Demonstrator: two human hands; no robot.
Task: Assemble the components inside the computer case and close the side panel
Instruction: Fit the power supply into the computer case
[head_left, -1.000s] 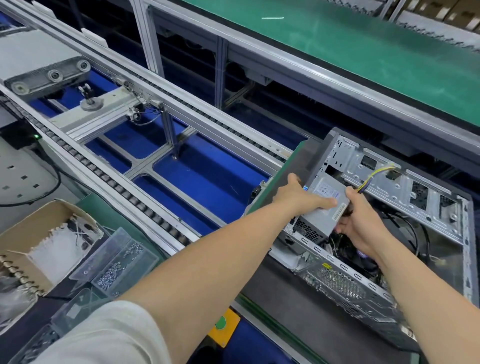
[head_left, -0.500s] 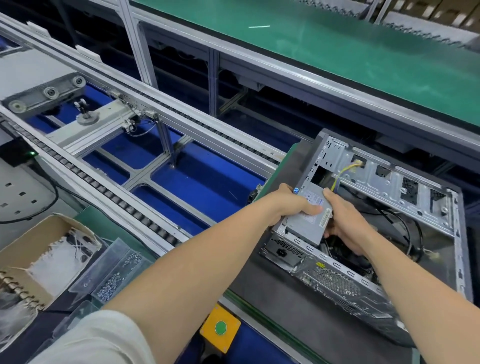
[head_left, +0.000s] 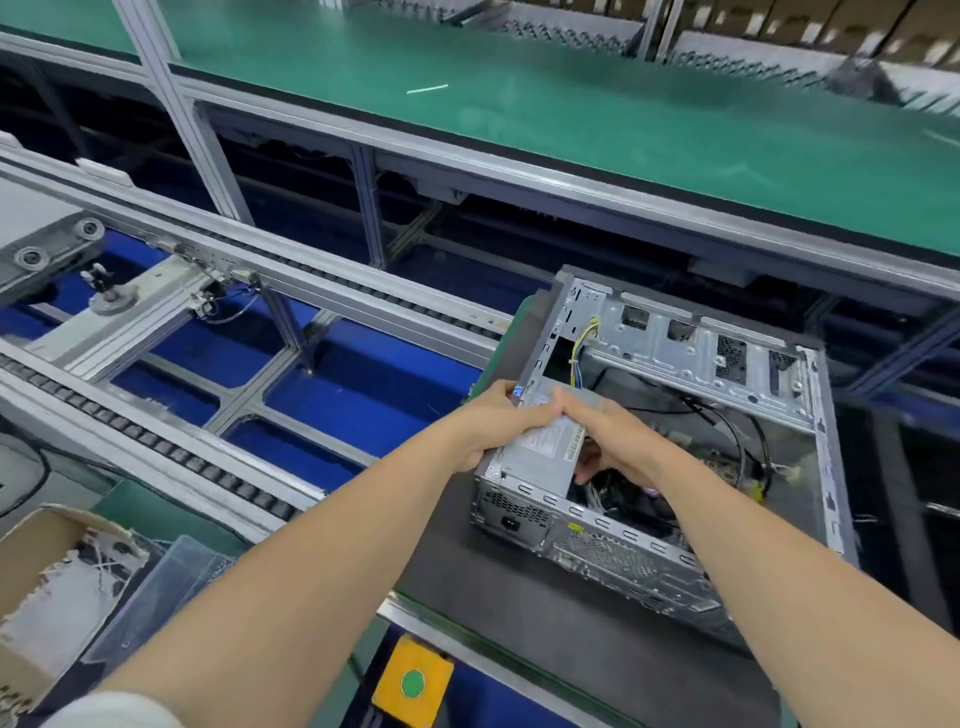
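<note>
While left hand (head_left: 493, 426) and right hand (head_left: 608, 441) curl round opposite sides of the power supply (head_left: 540, 457), in the computer case (head_left: 691, 364) corner by the pallet's (head_left: 519, 597) left edge, best press level with cables (head_left: 582, 338) clear.

We stood at a factory assembly line. Roller conveyor rails (head_left: 156, 447) ran across on aluminium framing (head_left: 171, 104), and a long green-matted counter (head_left: 571, 104) stretched behind them. An open computer case (head_left: 701, 358) lay on a dark pallet (head_left: 519, 597) beside a yellow box (head_left: 395, 701) bearing a green button.
</note>
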